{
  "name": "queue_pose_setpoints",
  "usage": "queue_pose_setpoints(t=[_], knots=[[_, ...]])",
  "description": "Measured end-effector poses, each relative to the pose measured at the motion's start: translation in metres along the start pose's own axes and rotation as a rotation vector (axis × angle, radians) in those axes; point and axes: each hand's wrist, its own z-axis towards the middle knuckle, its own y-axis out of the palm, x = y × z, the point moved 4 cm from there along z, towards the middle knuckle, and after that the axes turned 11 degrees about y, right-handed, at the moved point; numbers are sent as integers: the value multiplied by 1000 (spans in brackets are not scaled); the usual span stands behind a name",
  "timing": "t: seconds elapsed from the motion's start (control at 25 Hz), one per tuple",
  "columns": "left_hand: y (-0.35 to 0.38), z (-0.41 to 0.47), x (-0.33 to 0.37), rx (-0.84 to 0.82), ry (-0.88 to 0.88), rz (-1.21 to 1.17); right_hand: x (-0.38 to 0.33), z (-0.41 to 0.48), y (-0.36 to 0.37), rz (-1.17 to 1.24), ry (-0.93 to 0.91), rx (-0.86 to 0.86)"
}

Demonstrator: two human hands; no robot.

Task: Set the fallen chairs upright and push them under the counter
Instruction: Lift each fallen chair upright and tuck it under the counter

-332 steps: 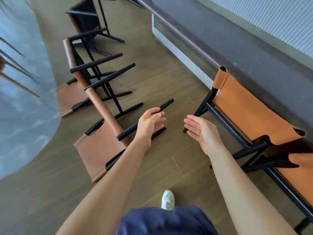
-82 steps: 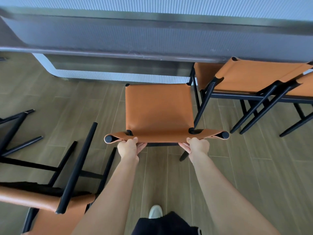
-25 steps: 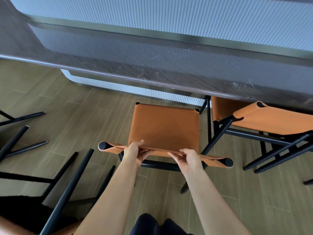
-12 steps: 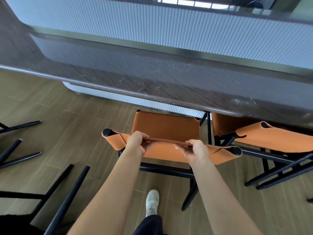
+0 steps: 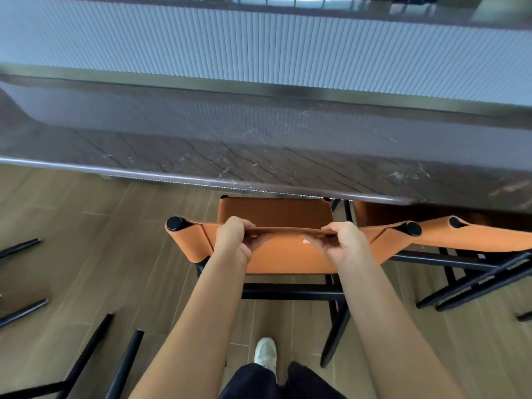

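Observation:
An upright chair with an orange leather seat and black frame stands in front of me, its seat partly under the dark counter. My left hand grips the top edge of its orange backrest on the left. My right hand grips the same edge on the right. Black legs of a fallen chair lie at the bottom left.
Another upright orange chair stands close on the right, under the counter edge. More black chair legs lie on the wooden floor at the far left. My white shoe is just behind the held chair.
The held chair has moved forward, and more of its seat is now beneath the counter. I have stepped closer to the counter, both hands keeping their grip on the backrest.

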Motion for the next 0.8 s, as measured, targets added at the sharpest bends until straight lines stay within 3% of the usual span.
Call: queue_pose_setpoints(t=[0.8], knots=[[9, 10, 13, -40, 94, -17, -7, 2, 12, 12, -19, -3]])
